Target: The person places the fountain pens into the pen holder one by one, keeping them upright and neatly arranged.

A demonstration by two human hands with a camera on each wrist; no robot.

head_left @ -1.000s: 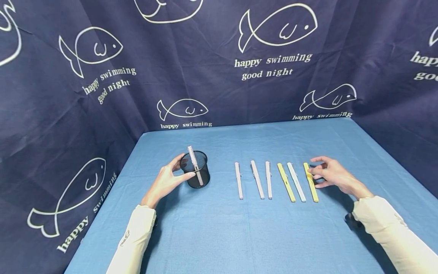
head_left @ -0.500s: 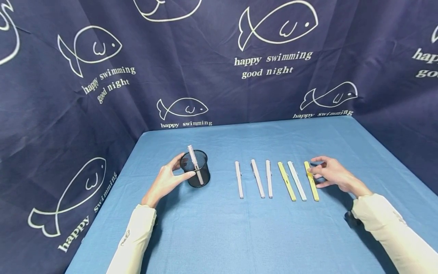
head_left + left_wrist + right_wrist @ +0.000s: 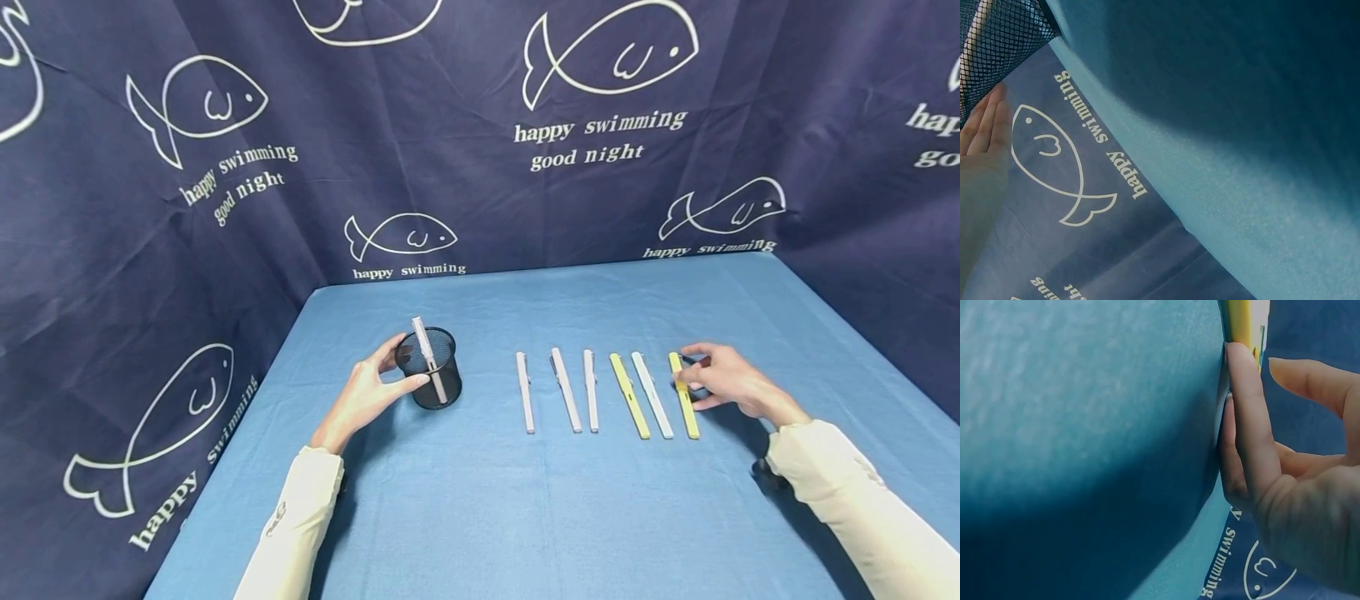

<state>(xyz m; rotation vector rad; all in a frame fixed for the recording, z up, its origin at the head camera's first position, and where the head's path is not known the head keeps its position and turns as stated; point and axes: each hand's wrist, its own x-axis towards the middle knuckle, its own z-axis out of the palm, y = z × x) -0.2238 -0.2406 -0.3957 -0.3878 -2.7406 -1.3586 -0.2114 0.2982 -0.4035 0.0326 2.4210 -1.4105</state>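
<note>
In the head view, my left hand (image 3: 367,387) holds a black mesh pen cup (image 3: 446,385) from its left side, thumb in front, other fingers partly hidden behind it. One pale pink pen (image 3: 422,340) leans inside the cup. My right hand (image 3: 731,385) is at the upper part of the rightmost yellow pen (image 3: 686,412), which lies on the table. The right wrist view shows one straight finger touching this yellow pen (image 3: 1241,319), while another fingertip stands slightly apart from it. The mesh cup (image 3: 1004,50) and part of my left hand (image 3: 988,125) appear in the left wrist view.
Left of the rightmost pen lie a pale blue-white pen (image 3: 652,396), another yellow pen (image 3: 630,396) and three pale pink pens, one being the leftmost pen (image 3: 525,392). A blue cloth covers the table (image 3: 487,517). Dark blue fish-print fabric (image 3: 480,183) hangs behind and beside it.
My right hand's fingers have drawn slightly closer together at the yellow pen. My left hand stays on the cup. The whole head view has shifted a little; the pens lie as before.
</note>
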